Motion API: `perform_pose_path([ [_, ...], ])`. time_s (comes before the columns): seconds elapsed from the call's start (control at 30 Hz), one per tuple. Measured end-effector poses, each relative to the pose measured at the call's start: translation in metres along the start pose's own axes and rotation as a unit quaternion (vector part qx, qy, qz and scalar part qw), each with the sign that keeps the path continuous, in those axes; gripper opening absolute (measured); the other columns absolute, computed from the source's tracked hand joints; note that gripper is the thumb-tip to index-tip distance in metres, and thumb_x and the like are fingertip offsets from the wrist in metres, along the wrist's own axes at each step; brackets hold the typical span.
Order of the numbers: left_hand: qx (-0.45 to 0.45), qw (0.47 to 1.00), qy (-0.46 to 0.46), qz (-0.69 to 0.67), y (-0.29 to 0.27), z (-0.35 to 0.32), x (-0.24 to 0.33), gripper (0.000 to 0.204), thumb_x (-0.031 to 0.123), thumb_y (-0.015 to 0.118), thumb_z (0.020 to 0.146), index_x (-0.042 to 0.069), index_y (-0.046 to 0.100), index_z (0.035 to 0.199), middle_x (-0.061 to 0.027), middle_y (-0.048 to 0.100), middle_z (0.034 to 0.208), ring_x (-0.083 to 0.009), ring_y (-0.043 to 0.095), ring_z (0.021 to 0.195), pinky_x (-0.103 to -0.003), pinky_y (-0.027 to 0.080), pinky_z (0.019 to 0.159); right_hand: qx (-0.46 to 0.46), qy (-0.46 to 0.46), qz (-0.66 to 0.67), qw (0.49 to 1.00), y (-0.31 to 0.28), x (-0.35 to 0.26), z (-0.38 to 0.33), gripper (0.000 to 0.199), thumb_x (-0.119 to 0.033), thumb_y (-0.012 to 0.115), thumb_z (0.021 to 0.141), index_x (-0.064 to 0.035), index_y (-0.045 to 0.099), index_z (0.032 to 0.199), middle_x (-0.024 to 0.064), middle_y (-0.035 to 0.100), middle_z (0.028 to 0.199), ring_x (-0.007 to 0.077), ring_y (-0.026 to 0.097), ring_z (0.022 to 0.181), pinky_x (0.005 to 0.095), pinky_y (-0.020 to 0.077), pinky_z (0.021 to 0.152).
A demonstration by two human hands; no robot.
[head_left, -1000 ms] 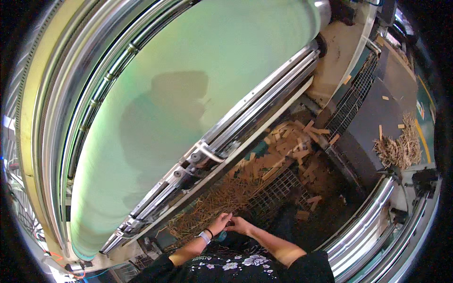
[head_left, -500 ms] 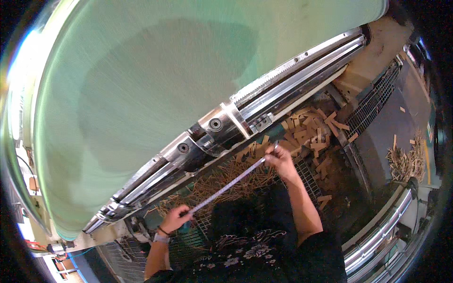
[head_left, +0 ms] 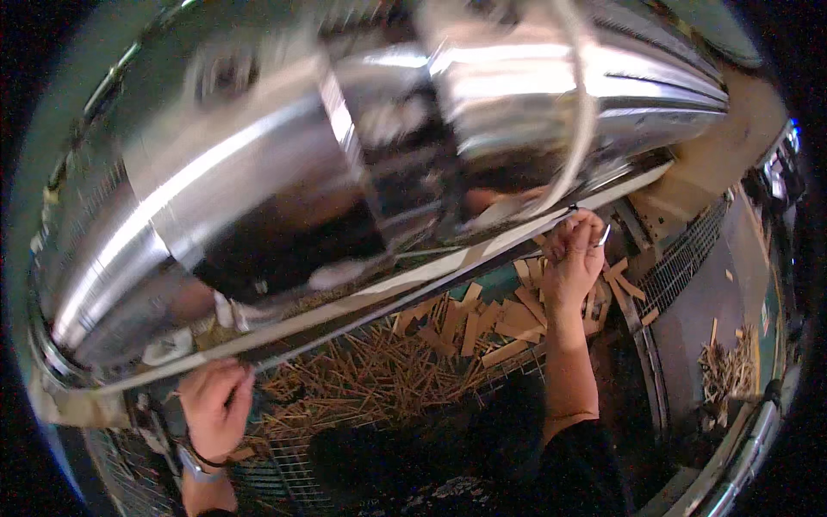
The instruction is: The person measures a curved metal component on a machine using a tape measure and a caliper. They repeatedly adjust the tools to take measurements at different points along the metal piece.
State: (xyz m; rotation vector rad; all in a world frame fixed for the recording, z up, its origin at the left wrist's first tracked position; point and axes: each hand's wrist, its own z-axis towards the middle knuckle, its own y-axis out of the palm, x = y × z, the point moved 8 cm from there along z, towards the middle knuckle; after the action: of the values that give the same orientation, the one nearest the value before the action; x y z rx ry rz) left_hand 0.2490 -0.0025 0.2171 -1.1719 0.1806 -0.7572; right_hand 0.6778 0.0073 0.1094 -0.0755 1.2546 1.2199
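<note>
With the left hand [head_left: 215, 407] pinching one end and the right hand [head_left: 573, 258] the other of a thin pale strip [head_left: 413, 277] stretched along the shiny steel roller's [head_left: 284, 189] lower edge, slackening could drop it among the wood offcuts [head_left: 482, 323] below.

Obstacle, far: large shiny metal rollers [head_left: 362, 172] fill the upper scene left to right. Near: wood strips [head_left: 405, 362] heaped on a wire grate [head_left: 680, 258]. Passage: narrow gap under the roller edge between both hands.
</note>
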Motion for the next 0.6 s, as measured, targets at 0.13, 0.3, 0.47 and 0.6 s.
perform_pose_path([
  [0.13, 0.033, 0.998, 0.041, 0.035, 0.026, -0.006, -0.003, 0.009, 0.002, 0.062, 0.074, -0.001, 0.058, 0.082, -0.0137, 0.061, 0.082, -0.0305, 0.059, 0.07, -0.035, 0.046, 0.064, -0.26, -0.204, -0.538, 0.775, 0.03, 0.078, -0.055, 0.012, -0.01, 0.054, 0.083, 0.0014, 0.056, 0.085, 0.0098, 0.053, 0.075, 0.0254, 0.056, 0.075, 0.0339, 0.045, 0.064],
  [0.3, 0.086, 0.993, 0.032, 0.074, 0.011, -0.023, -0.012, 0.009, 0.001, 0.059, 0.076, -0.001, 0.058, 0.084, -0.0136, 0.06, 0.083, -0.0305, 0.058, 0.07, -0.034, 0.045, 0.063, -0.395, -0.233, -0.593, 0.661, 0.086, 0.136, -0.085, 0.022, -0.021, 0.062, 0.075, 0.0006, 0.056, 0.075, 0.0158, 0.053, 0.082, 0.0321, 0.051, 0.081, 0.0407, 0.0399, 0.072],
  [0.47, 0.121, 0.991, 0.04, 0.046, -0.018, -0.011, 0.003, 0.007, 0.002, 0.059, 0.076, 0.0, 0.058, 0.083, -0.0141, 0.06, 0.081, -0.0304, 0.057, 0.068, -0.034, 0.044, 0.06, -0.325, -0.259, -0.615, 0.67, 0.09, 0.13, -0.086, 0.023, -0.023, 0.061, 0.076, -0.001, 0.057, 0.072, 0.0146, 0.051, 0.076, 0.0314, 0.05, 0.078, 0.0408, 0.0394, 0.069],
  [0.6, 0.135, 0.984, 0.106, 0.057, -0.022, -0.005, 0.021, 0.006, 0.002, 0.059, 0.076, 0.0, 0.057, 0.081, -0.0136, 0.059, 0.078, -0.0302, 0.056, 0.066, -0.034, 0.044, 0.058, -0.321, -0.269, -0.627, 0.657, 0.089, 0.134, -0.088, 0.023, -0.024, 0.06, 0.077, -0.0016, 0.057, 0.073, 0.0139, 0.051, 0.077, 0.0307, 0.05, 0.08, 0.04, 0.039, 0.07],
])
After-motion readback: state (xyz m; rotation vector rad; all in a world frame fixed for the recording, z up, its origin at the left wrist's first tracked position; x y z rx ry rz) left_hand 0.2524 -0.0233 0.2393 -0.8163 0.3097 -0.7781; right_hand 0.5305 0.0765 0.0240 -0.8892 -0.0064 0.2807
